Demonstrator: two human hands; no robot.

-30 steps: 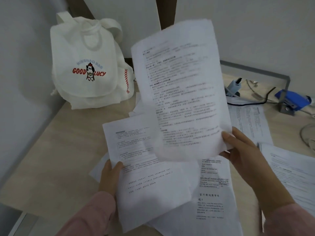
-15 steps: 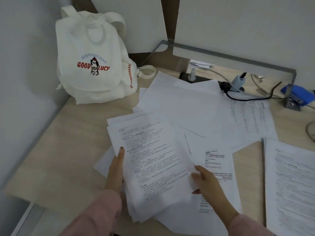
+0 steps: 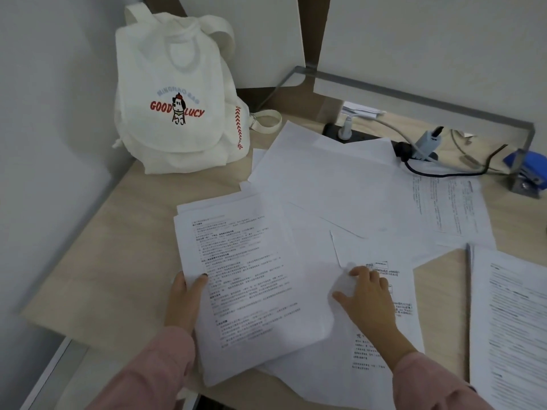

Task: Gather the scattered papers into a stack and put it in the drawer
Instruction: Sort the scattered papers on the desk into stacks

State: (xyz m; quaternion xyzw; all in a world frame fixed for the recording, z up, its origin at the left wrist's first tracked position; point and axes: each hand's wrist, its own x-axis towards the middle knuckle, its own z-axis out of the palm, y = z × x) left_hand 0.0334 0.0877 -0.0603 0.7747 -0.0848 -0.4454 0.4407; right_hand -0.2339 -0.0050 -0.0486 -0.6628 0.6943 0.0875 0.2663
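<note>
A small stack of printed papers (image 3: pixel 251 285) lies near the front of the wooden desk (image 3: pixel 97 261). My left hand (image 3: pixel 185 300) grips its left edge, thumb on top. My right hand (image 3: pixel 368 297) rests fingers spread on a loose printed sheet (image 3: pixel 379 344) beside the stack's right edge, which curls up against the hand. More white sheets (image 3: pixel 334 184) spread across the desk behind, and a printed sheet (image 3: pixel 453 208) lies at the right back. Another pile of papers (image 3: pixel 512 327) sits at the far right. No drawer is in view.
A white "GOOD LUCY" backpack (image 3: pixel 174 96) stands in the back left corner against the wall. A power strip with plugs and cables (image 3: pixel 414 143) runs along the back. A blue stapler (image 3: pixel 529 170) sits at the right back edge.
My right hand laid the raised sheet down onto the stack held by my left hand, then moved right onto a loose sheet. The view shifted to show more of the desk's back.
</note>
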